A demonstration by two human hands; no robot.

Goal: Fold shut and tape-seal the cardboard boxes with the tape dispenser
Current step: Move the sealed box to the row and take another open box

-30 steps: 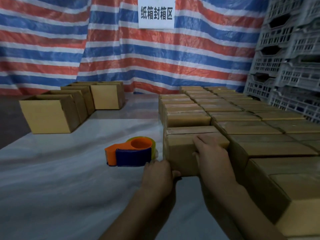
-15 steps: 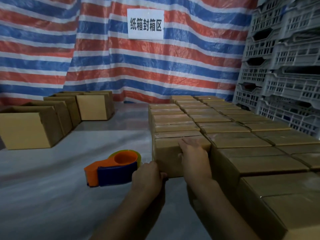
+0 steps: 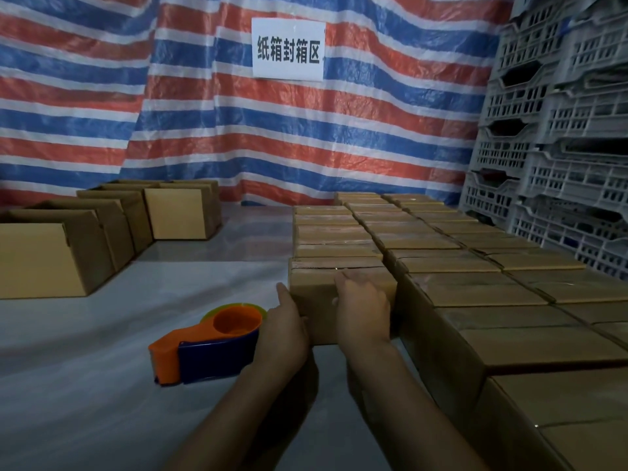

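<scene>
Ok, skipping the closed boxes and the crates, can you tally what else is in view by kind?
Open cardboard boxes: 4 that I can tell apart
Tape dispenser: 1
Paper sign: 1
Hands: 2, left hand and right hand
Total: 8

I see both hands on a closed box [image 3: 339, 277]: left hand [image 3: 283, 329] at its corner, right hand [image 3: 363, 307] across its top; tape dispenser [image 3: 207, 345] just beside.

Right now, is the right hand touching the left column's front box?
Touching. Head view: right hand lies on the front box, fingers across its top front edge.
</scene>
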